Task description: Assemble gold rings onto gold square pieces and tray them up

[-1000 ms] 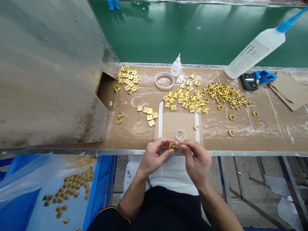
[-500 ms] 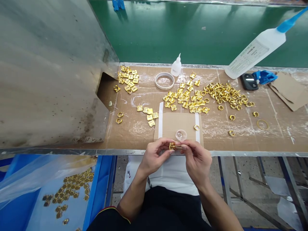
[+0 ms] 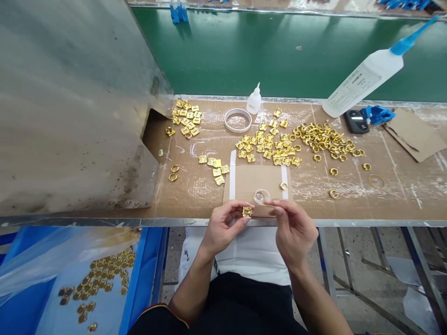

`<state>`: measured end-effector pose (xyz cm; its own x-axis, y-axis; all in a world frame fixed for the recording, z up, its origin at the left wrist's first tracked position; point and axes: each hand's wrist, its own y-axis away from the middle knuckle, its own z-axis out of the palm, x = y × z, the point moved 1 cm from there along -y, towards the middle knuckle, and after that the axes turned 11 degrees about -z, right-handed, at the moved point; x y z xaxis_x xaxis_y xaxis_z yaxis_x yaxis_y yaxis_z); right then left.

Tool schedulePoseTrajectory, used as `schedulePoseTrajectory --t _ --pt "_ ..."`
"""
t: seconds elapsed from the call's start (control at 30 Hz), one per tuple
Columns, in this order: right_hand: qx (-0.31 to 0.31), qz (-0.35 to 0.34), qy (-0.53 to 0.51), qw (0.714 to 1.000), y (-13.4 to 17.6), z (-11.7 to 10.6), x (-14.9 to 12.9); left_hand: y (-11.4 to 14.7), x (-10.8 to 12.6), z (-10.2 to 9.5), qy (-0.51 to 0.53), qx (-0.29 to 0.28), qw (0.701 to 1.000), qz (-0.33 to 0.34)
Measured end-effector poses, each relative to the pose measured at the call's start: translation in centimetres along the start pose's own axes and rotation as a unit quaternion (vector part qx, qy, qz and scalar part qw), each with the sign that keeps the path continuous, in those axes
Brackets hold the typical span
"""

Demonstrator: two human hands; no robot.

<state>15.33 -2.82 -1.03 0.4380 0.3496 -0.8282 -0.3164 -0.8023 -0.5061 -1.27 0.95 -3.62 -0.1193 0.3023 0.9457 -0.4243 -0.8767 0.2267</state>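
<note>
Near the front edge of the bench, my left hand (image 3: 221,227) pinches a square gold metal piece (image 3: 247,211) between thumb and fingertips, its patterned face turned up. My right hand (image 3: 296,232) is closed in a pinch on a thin stick (image 3: 262,204), which points left toward the gold piece. Whether the stick's tip touches the piece, I cannot tell. Just behind the hands sits a small clear round dish (image 3: 261,196) on a taped cardboard pad (image 3: 258,176). One gold ring (image 3: 283,186) lies on the pad's right tape strip.
Square gold pieces (image 3: 267,142) and a heap of gold rings (image 3: 324,137) lie behind the pad. A tape roll (image 3: 238,120), a small dropper bottle (image 3: 254,101) and a large slanted bottle (image 3: 363,83) stand farther back. A metal housing (image 3: 77,111) blocks the left.
My right hand has moved right, drawing the stick away from the gold piece. The piece has turned in my left hand so that its face shows. The view has shifted slightly.
</note>
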Motion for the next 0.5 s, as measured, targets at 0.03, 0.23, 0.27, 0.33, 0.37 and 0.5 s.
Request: schedulePoseTrajectory --t 0.03,0.23,0.27,0.33,0.37,0.5 --pt "0.017 -0.010 0.009 1.000 -0.2 -0.1 0.3 0.0 0.0 0.0 0.000 0.005 1.000 0.001" --pt "-0.012 -0.086 0.080 0.993 -0.9 0.5 1.9 0.1 0.1 0.0 0.021 0.013 1.000 -0.002" --pt "-0.027 -0.092 0.091 0.991 -0.9 0.4 2.1 0.1 0.1 0.0 0.023 0.014 1.000 -0.005" --pt "-0.030 -0.096 0.118 0.988 -1.0 -0.2 2.5 0.2 0.0 0.0 0.022 0.014 1.000 -0.009" --pt "-0.014 -0.090 0.138 0.986 -1.1 -0.7 2.8 0.2 -0.1 -0.1 0.024 0.015 1.000 -0.009" --pt "0.017 -0.023 0.221 0.975 -2.5 -2.7 4.7 0.2 -0.2 -0.2 0.043 0.019 0.999 0.006"
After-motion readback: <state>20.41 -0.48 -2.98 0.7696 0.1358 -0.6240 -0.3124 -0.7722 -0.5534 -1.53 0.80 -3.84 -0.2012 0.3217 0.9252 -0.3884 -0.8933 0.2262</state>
